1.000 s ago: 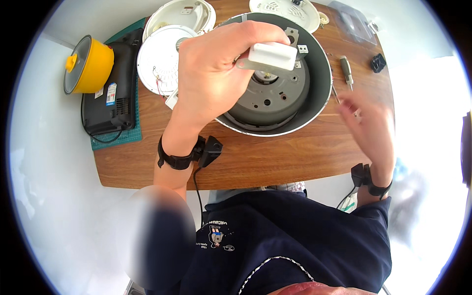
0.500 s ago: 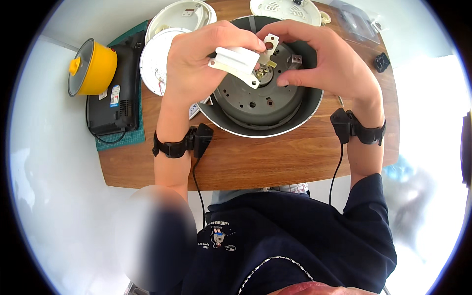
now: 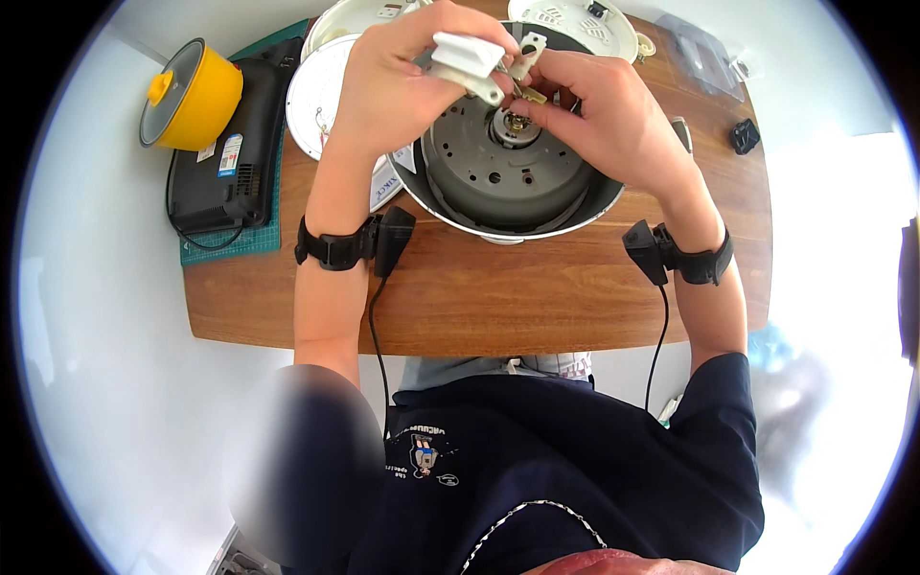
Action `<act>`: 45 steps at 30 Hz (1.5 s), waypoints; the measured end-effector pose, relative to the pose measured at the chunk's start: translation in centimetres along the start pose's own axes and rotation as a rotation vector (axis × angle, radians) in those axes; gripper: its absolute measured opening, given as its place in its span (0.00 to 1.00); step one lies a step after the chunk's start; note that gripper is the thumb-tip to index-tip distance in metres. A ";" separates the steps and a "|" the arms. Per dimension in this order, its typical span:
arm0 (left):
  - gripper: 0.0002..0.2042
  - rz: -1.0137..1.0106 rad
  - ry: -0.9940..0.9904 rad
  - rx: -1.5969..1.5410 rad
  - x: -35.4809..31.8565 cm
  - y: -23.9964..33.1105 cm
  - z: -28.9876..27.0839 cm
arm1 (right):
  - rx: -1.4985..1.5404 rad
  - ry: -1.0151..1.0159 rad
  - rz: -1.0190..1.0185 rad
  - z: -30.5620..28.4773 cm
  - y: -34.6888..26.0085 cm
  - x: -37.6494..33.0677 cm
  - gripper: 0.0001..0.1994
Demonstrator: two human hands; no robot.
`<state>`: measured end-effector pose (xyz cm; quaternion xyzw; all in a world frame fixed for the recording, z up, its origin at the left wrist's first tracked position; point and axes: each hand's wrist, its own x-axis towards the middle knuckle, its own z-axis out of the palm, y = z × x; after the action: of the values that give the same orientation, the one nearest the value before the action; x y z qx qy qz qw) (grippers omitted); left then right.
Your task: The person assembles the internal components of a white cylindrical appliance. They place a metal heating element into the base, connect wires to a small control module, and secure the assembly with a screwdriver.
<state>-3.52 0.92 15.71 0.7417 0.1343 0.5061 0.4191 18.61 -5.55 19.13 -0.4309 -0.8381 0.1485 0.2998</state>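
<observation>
Over the dark round cooker shell [image 3: 602, 203], both my hands are raised together around one small assembly. My left hand [image 3: 388, 91] is closed on a white plastic lever switch [image 3: 467, 56] with a holed mounting strip along its lower side. A pale metal bracket [image 3: 529, 56] with a large hole rises on its right side. The fingers of my right hand [image 3: 613, 120] pinch the assembly's metal end near a brass-coloured tab [image 3: 533, 95]. Below them, the shell's grey inner plate [image 3: 479, 172] shows several holes and a central fitting [image 3: 518, 127]. My fingers partly hide the grip.
White round covers [image 3: 311, 101] lie left of the shell, and another pale cover [image 3: 575, 29] lies behind it. A yellow pot [image 3: 206, 96] stands on a black appliance [image 3: 216, 182] over a green mat [image 3: 259, 230]. A clear plastic tray [image 3: 700, 57] and small black part [image 3: 743, 136] sit right.
My right thumb and fingers have closed from a wide spread onto the metal end of the switch. The lever switch has tilted. The whole view has shifted slightly, with the table appearing higher.
</observation>
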 end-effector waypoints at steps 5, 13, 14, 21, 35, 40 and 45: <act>0.15 -0.066 0.002 0.070 -0.9 0.4 -0.6 | -0.020 0.094 -0.101 1.3 0.3 -0.2 0.10; 0.15 -0.082 0.448 0.252 -4.2 0.1 -2.4 | -0.065 0.144 -0.100 2.4 1.0 -1.8 0.09; 0.15 -0.232 0.452 0.181 -5.3 -1.1 -2.8 | -0.098 0.152 -0.123 2.4 1.0 -1.8 0.09; 0.11 -0.525 0.422 -0.180 -7.2 -2.1 -1.3 | -0.334 0.056 -0.182 1.9 0.3 -0.6 0.15; 0.16 -0.564 0.363 -0.405 -8.8 -1.9 0.3 | -0.949 -0.155 -0.232 2.3 -3.4 0.1 0.07; 0.21 -0.552 0.266 -0.560 -9.5 -2.5 1.3 | -1.069 -0.146 -0.303 2.4 -3.2 -0.2 0.06; 0.26 -0.504 0.202 -0.495 -10.0 -1.9 3.1 | -1.161 -0.100 -0.409 2.9 -2.7 -0.9 0.04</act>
<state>-4.89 -5.66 7.45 0.5078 0.2270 0.4749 0.6820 15.54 -7.84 17.91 -0.3466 -0.8609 -0.3725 -0.0011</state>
